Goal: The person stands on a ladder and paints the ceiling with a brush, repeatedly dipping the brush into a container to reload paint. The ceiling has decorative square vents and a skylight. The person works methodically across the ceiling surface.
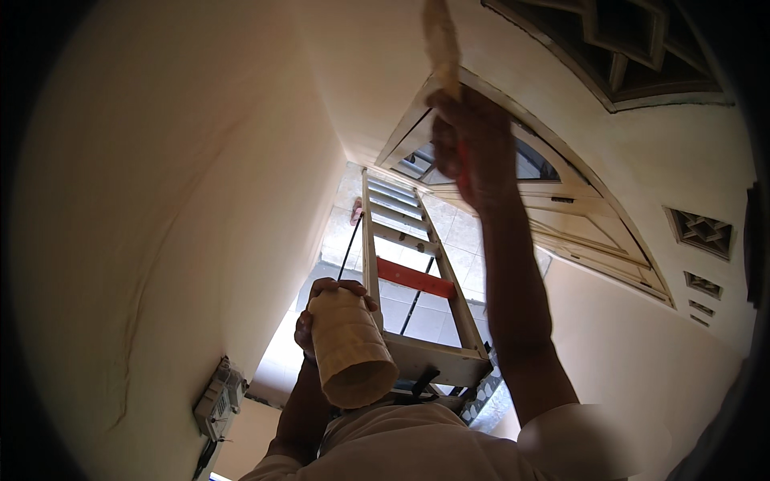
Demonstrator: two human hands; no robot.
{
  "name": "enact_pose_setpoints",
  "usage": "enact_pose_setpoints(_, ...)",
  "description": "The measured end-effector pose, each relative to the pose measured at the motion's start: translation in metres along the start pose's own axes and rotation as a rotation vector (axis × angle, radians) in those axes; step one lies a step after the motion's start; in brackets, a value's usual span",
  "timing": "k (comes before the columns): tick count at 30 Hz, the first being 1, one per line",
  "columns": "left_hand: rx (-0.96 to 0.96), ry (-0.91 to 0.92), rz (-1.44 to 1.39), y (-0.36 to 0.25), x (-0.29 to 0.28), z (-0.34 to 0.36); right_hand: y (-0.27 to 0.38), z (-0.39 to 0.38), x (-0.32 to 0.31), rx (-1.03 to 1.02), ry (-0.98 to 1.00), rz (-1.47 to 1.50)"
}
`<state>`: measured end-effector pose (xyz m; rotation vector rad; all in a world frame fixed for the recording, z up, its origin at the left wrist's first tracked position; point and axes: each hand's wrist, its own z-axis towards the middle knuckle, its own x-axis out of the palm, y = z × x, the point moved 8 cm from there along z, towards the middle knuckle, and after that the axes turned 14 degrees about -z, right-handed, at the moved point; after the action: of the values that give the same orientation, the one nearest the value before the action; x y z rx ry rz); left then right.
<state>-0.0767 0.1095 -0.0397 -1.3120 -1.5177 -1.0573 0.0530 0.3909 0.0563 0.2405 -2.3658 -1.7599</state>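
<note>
My left hand (309, 325) is closed around a cream, paint-coated cylindrical container (349, 341), low and left of the middle. The container is tilted, with its open mouth toward me; what lies inside is hard to make out. My right arm reaches up, and the right hand (477, 144) grips a paintbrush (443, 48) whose bristle end is cream-coated. A bit of red shows at its handle, within the fingers. The brush head is blurred and lies against the view of the cream wall (377, 48); whether it touches cannot be told.
A stepladder (365, 264) with a red step stands below me on a tiled floor (461, 232). A wooden door (577, 216) and small vents (698, 232) are at right, a lattice opening (626, 40) above. An electrical box (220, 401) hangs on the left wall.
</note>
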Motion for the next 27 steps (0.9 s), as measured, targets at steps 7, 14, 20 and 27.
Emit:
enact_pose_setpoints(7, 0.043, -0.047, 0.025, -0.004, -0.007, 0.001, 0.053, -0.002, -0.079, -0.362, -0.248, -1.234)
enact_pose_setpoints(14, -0.014, 0.039, 0.041, 0.008, -0.004, 0.009, 0.057, 0.014, -0.069, -0.446, -0.230, -1.254)
enact_pose_setpoints(20, 0.001, 0.024, 0.048, 0.004, -0.001, 0.011, 0.052, 0.027, -0.087, -0.259, -0.259, -1.132)
enact_pose_setpoints(27, 0.021, 0.020, 0.035, 0.002, 0.003, 0.014, 0.046, 0.015, -0.097, -0.122, -0.249, -0.904)
